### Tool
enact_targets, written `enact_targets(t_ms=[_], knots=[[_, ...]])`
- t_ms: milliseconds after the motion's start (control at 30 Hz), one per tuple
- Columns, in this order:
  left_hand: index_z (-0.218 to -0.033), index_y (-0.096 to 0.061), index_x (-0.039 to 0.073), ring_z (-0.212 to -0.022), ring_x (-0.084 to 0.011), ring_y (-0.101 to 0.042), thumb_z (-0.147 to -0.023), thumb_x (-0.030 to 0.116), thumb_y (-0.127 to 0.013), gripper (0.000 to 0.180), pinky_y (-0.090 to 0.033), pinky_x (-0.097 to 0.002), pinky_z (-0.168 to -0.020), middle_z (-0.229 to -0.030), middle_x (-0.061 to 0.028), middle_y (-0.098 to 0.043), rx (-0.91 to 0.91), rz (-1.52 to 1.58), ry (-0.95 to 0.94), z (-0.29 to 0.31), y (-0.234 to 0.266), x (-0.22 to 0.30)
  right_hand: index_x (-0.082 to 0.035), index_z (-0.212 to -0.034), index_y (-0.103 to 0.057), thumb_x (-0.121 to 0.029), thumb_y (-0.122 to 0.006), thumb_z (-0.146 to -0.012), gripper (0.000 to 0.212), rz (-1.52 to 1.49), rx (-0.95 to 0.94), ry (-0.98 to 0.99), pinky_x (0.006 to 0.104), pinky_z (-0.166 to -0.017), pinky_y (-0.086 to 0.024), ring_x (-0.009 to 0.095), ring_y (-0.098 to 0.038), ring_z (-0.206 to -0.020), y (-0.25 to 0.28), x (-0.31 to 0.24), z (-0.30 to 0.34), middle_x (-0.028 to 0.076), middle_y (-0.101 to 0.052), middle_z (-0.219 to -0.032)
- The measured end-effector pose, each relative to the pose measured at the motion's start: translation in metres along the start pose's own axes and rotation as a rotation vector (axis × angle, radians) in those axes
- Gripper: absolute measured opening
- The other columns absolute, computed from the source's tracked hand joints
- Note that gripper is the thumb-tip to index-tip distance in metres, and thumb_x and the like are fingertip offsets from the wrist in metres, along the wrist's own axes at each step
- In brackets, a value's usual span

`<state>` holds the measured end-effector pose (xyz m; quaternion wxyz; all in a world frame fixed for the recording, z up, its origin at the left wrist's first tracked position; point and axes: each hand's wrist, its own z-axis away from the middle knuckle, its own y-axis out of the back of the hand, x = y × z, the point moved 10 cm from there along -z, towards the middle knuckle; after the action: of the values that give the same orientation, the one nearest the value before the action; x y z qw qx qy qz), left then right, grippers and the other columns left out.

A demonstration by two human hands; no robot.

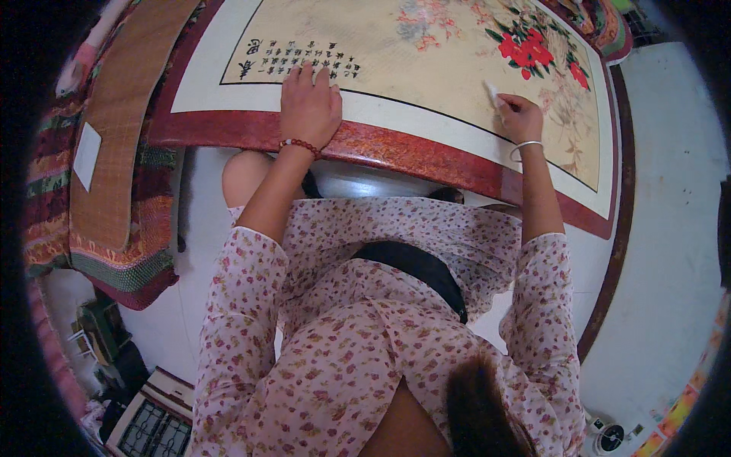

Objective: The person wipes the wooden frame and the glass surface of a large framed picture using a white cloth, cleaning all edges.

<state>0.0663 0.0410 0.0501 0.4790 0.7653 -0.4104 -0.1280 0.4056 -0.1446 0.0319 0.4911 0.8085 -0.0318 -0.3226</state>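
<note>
A low table (426, 161) with a glossy red-brown edge stands before me. Its top carries a painting (426, 68) of red flowers on cream ground, with black brush writing and a white border. My left hand (311, 107) lies palm down over the border and the writing, fingers stretched out, a beaded bracelet at the wrist. Farther right, my right hand (520, 118) is closed in a pinch on a small white tissue-like piece (492, 93), just over the painting below the red flowers. Whether the piece touches the surface I cannot tell.
To the left is a seat with a patterned cover (145, 266) and a brown mat (114, 175), on which lies a white sheet (87, 156). A pale wall (670, 190) rises at the right. Dark items (114, 343) stand at the lower left.
</note>
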Motion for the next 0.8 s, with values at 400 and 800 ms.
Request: enact_targets(t_ms=[400, 800], knots=[[-0.116, -0.059, -0.002, -0.116, -0.0446, -0.048, -0.087, 0.020, -0.054, 0.036, -0.035, -0.0500, -0.103, -0.125, -0.0274, -0.053, -0.037, -0.026, 0.017, -0.003, -0.004, -0.001, -0.011, -0.087, -0.071, -0.019, -0.063, -0.078, 0.014, 0.481, 0.017, 0.107, 0.0433, -0.071, -0.052, 0.031, -0.063, -0.083, -0.037, -0.068, 0.005, 0.012, -0.064, -0.090], [-0.118, -0.057, -0.001, -0.117, -0.0441, -0.047, -0.087, 0.021, -0.053, 0.038, -0.035, -0.0496, -0.103, -0.125, -0.0269, -0.052, -0.026, -0.035, 0.012, -0.001, -0.004, 0.005, -0.013, -0.091, -0.075, -0.022, -0.070, -0.075, 0.020, 0.439, 0.103, -0.387, 0.0399, -0.074, -0.053, 0.030, -0.068, -0.081, 0.110, 0.127, 0.082, 0.013, -0.070, -0.087]])
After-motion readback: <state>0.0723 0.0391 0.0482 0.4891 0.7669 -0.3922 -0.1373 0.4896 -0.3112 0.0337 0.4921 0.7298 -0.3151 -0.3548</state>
